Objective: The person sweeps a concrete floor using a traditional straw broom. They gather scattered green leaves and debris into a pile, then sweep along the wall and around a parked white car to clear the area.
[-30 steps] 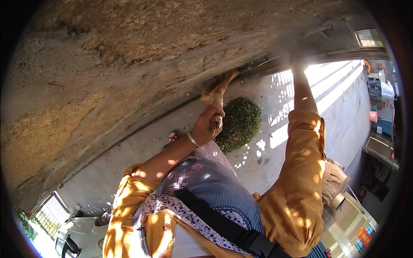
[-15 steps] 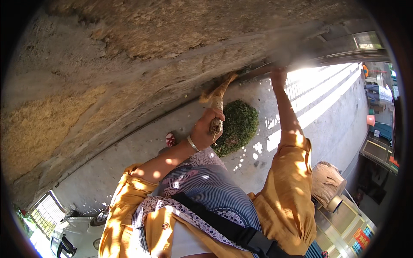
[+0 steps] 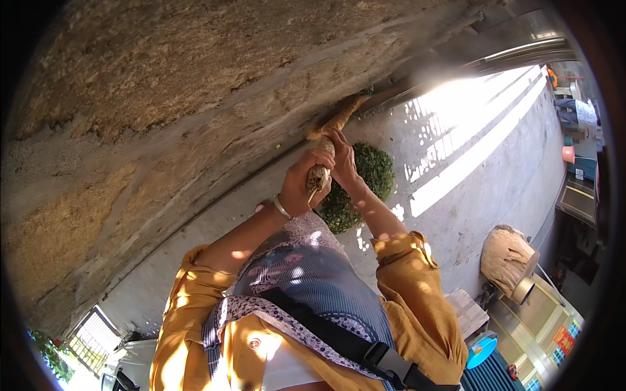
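A short straw broom (image 3: 343,119) slants away from me, its brush end close to the foot of the wall and its thick bound handle toward me. My left hand (image 3: 301,179) is wrapped round the handle near its cut end. Just farther along, my right hand (image 3: 343,159) is closed on the broom from the right side, fingers partly hidden. Beneath my hands, a round heap of green leaves (image 3: 372,173) lies on the concrete floor, partly covered by my right arm.
A rough stone wall (image 3: 163,85) rises along the left and far side. On the right stand a wood stump (image 3: 505,257), a pink bucket (image 3: 568,154) and a blue round thing (image 3: 481,348). Bright sun strips cross the concrete (image 3: 482,208). A white vehicle (image 3: 140,365) and barred gate (image 3: 94,335) are lower left.
My right hand has come down from the upper right, near the wall's edge, and taken hold of the broom beside my left hand. My left hand has kept its grip and shifted slightly left.
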Tool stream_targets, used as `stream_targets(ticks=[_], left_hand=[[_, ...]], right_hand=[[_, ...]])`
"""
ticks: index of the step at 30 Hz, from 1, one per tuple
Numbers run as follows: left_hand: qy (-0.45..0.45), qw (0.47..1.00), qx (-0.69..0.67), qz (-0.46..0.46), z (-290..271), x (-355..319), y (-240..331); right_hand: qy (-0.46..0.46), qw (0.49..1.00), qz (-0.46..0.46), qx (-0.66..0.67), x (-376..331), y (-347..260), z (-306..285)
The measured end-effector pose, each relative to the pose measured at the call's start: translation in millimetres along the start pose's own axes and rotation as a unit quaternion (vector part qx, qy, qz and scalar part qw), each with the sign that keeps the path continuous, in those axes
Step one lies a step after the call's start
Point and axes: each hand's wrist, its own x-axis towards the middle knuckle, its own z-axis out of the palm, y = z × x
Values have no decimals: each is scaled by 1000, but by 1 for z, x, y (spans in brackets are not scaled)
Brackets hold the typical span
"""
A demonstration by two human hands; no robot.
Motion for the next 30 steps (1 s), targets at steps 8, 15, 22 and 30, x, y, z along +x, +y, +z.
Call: stream_targets(ticks=[8, 15, 22, 30], left_hand=[[-30, 993, 50, -101, 16, 31, -49], [1, 999, 24, -32, 26, 34, 30], [-31, 995, 61, -69, 28, 21, -45], [-22, 992, 112, -55, 44, 4, 34]], right_hand=[[-34, 995, 78, 45, 14, 74, 9], [-75, 993, 53, 72, 18, -10, -38], [-19, 999, 19, 16, 12, 68, -10], [-126, 985, 12, 119, -17, -12, -39]])
